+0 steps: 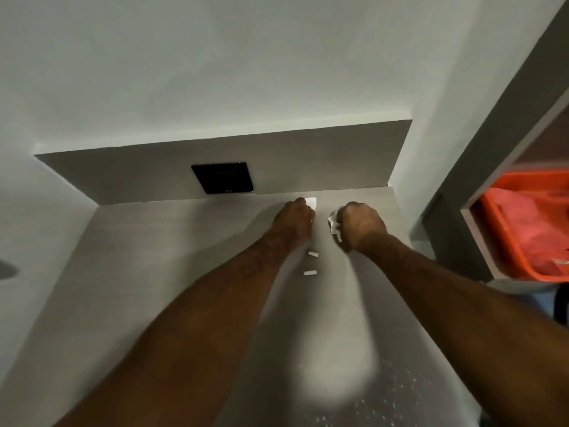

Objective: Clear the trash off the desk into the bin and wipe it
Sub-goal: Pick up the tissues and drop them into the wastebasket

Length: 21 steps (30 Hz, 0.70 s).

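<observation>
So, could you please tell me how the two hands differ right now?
The right hand is a closed fist around crumpled white paper; the left hand reaches farther back, fingers at a white scrap by the back panel. Both hands are over the desk.

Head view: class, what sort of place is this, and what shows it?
Probably a room's built-in desk nook: a grey desk fixed into a white wall corner, a black socket plate on its back panel, and a shelf holding an orange basket.
</observation>
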{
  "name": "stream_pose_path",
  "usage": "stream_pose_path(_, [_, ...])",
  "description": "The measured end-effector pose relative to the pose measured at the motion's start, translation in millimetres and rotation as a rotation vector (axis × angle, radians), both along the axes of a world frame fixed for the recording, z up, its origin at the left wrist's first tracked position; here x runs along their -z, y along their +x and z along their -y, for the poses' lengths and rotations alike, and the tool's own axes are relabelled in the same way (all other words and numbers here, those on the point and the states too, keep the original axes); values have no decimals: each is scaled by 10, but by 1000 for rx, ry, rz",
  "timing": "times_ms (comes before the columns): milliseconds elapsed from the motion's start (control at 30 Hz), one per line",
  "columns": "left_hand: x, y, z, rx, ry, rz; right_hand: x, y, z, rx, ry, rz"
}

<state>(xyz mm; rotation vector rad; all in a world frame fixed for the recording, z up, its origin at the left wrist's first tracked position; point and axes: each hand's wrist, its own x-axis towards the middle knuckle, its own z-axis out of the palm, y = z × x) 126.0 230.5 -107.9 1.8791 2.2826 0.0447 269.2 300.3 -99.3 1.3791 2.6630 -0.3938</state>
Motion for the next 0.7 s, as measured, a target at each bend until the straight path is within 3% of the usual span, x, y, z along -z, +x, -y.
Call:
stream_pose_path(200, [-48, 151, 564, -147, 55, 164, 92, 465, 429, 133, -28, -298])
stream_pose_path(333, [-159, 545, 1168, -296, 252, 268, 79, 907, 900, 225, -171, -576])
stream_pose_path(433, [-227, 1092, 1830, -411, 422, 320, 48, 1277, 1389, 278, -168, -742])
stream_pose_path(567, [-106, 1998, 2839, -355, 635, 302, 95, 1897, 2264, 174, -224, -849])
stream_pose_path(700, [590, 2890, 3743, -374, 625, 407, 501, 2662, 3169, 68, -388, -965])
